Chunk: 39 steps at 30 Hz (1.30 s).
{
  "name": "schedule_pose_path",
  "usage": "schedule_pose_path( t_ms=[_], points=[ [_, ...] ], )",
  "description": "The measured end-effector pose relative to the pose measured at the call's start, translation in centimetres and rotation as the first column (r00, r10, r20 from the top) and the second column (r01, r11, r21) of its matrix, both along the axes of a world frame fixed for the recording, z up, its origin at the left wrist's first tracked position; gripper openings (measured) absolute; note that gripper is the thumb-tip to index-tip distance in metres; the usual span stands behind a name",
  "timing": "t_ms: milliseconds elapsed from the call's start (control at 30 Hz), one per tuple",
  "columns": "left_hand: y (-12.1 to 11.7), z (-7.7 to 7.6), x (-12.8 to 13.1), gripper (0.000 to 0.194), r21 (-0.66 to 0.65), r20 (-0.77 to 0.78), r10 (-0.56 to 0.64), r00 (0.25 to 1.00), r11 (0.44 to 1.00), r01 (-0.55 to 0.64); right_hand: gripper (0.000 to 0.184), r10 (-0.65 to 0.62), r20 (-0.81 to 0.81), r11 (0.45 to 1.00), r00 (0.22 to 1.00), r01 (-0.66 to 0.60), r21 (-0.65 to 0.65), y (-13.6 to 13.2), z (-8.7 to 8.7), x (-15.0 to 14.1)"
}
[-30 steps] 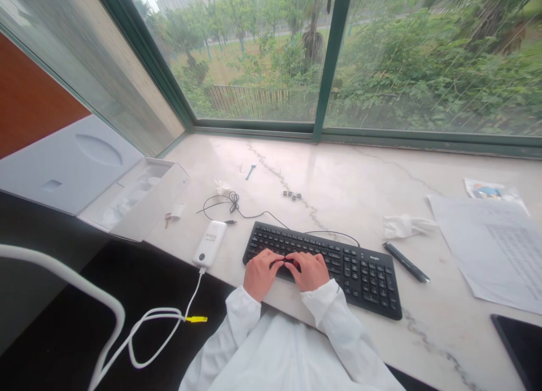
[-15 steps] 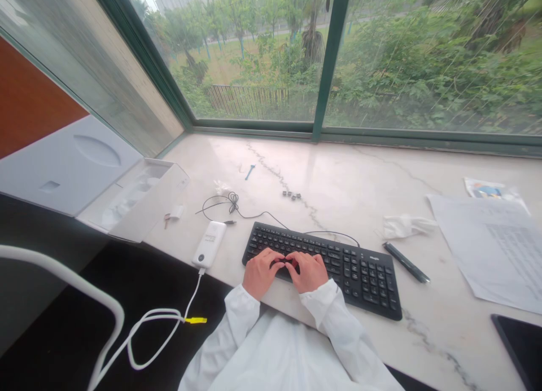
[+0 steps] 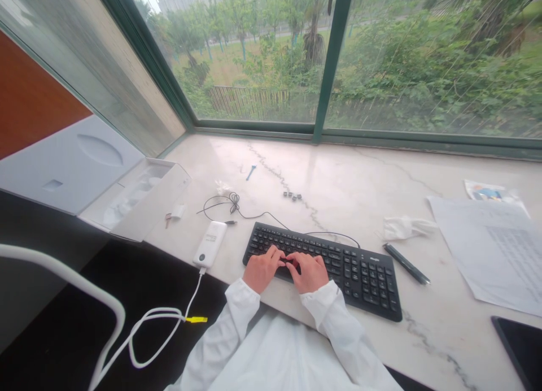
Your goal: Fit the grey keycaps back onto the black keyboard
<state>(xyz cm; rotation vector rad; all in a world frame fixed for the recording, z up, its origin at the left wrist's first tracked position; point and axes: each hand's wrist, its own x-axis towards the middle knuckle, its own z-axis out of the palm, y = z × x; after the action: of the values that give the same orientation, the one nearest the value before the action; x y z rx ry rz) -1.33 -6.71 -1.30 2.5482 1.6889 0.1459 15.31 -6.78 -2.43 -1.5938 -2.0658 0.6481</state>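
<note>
A black keyboard (image 3: pixel 368 283) lies near the counter's front edge, slightly angled. Over its lower middle rows, my left hand (image 3: pixel 263 268) is closed, with fingertips and thumb drawn together at the keys. My right hand (image 3: pixel 311 272) meets it from the other side, thumb and index finger curled in a pinch. The fingertips of both hands nearly touch; anything between them is too small or hidden to make out. Several small dark keycaps (image 3: pixel 292 196) sit on the marble behind the keyboard.
Left of the keyboard lie a white power bank (image 3: pixel 210 244) with a white cable and a thin black cord (image 3: pixel 234 201). Farther left stands an open white box (image 3: pixel 148 201). A blue tool (image 3: pixel 251 172) lies behind. To the right are a pen (image 3: pixel 406 264), a white glove (image 3: pixel 409 227) and paper (image 3: pixel 486 250).
My left hand's fingers have shifted slightly up and its thumb has drawn in. The right hand stays nearly in place, and the keyboard has not moved.
</note>
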Motion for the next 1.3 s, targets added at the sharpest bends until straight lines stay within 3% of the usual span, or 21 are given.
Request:
schedule_pose_path(
  t_ms=[200,400,600,833,1033,1133,1300],
  points=[
    [0.0,0.2,0.1,0.024,-0.034,0.022,0.016,1.0,0.999,-0.015,0.012,-0.003,0.018,1.0,1.0,0.003,0.013,0.0,0.0,-0.1],
    [0.0,1.2,0.2,0.024,-0.158,0.137,0.098,0.986,0.985,-0.076,0.012,0.002,0.035,1.0,0.999,-0.002,-0.007,0.0,0.2,-0.1],
    [0.1,1.3,0.1,0.015,-0.24,0.429,0.236,0.872,0.96,-0.142,0.015,-0.027,0.007,0.998,1.0,0.028,-0.053,0.3,0.6,-0.2],
    [0.5,1.4,0.2,0.012,-0.336,0.527,0.359,0.77,0.921,-0.198,0.008,-0.099,0.023,0.991,0.995,0.101,-0.092,0.6,0.8,-0.7],
    [1.1,2.3,0.3,0.014,-0.445,0.474,0.468,0.746,0.858,-0.256,0.004,-0.113,0.032,0.989,0.993,0.116,-0.087,0.9,0.9,-0.6],
    [1.6,2.6,0.5,0.02,-0.504,0.383,0.514,0.768,0.813,-0.292,0.003,-0.104,0.04,0.985,0.994,0.109,-0.134,1.2,1.1,-0.7],
    [2.3,2.9,1.3,0.021,-0.494,0.195,0.535,0.822,0.777,-0.389,0.006,-0.09,0.072,0.977,0.993,0.102,-0.185,1.7,1.5,-0.8]
  ],
)
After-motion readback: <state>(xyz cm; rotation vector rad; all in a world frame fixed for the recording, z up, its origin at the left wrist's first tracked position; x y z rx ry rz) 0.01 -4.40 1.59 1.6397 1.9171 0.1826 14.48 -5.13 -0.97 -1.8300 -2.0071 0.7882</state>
